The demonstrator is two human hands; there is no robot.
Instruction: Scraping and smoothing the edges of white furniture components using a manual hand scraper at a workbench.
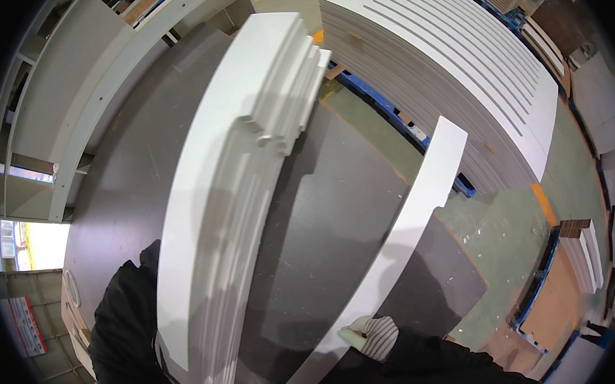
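On a dark worktable (pixel 144 167) in a workshop, beside a big pile of white boards (pixel 454 63): right hand (pixel 373 336), gloved, closed on a long white strip (pixel 402 235) near its lower end, left hand hidden behind a stack of strips (pixel 237 196), grip unknowable; better to lift slowly, keeping the far end clear of the stack.

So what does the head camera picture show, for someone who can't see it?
A gloved right hand holds one long white board by its edge over a dark worktable. A stack of white boards rests against the person's left arm.
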